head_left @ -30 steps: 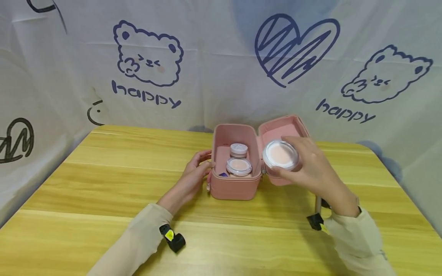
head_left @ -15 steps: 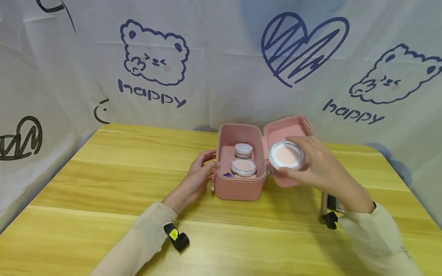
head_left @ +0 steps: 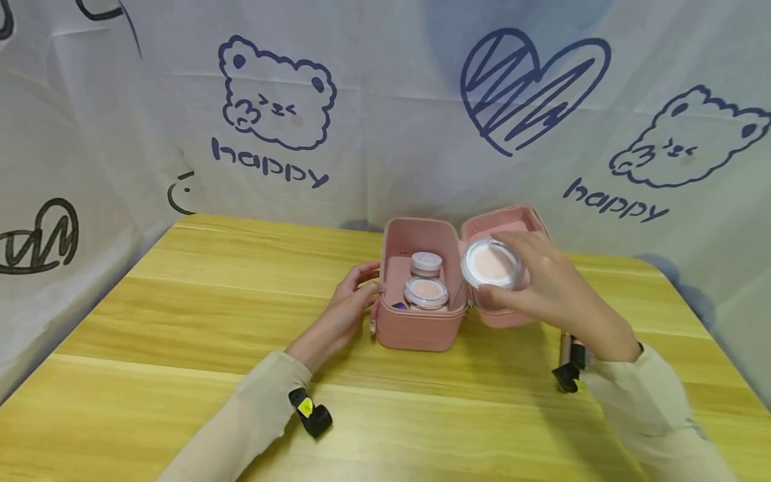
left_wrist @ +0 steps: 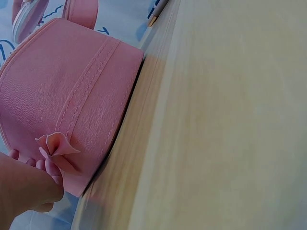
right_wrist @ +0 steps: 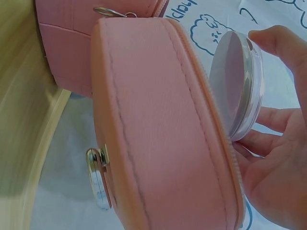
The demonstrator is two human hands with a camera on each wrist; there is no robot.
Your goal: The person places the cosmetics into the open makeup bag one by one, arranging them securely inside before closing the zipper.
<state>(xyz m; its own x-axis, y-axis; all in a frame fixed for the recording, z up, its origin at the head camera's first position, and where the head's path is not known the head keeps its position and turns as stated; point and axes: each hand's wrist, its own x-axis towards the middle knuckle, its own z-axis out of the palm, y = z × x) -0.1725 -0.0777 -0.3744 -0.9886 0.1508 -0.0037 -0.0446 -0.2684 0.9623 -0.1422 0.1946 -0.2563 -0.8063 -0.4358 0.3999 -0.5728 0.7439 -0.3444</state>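
A pink zip case [head_left: 415,331] stands on the table with its lid [head_left: 502,224] swung out to the right. My left hand [head_left: 346,301] holds its left side, thumb at the rim; in the left wrist view the fingers [left_wrist: 50,170] curl beside a small pink bow [left_wrist: 57,143]. Between thumb and fingers my right hand [head_left: 542,281] grips a round, clear-rimmed powder compact [head_left: 490,264], tilted in front of the lid. Inside the case lie a similar compact [head_left: 426,291], a small white-lidded jar [head_left: 426,262] and a bit of something purple [head_left: 399,306].
Slim tube-like items [head_left: 572,351] lie on the table near the right wrist, partly hidden by the wrist camera. A white cloth [head_left: 391,134] with bear and heart drawings hangs behind the wooden table [head_left: 241,268]. A metal clasp [right_wrist: 98,177] sticks out from the lid.
My right hand shifts the compact slightly left and up, closer to the case's open box. The left hand keeps its hold on the case, and the head view has turned a little.
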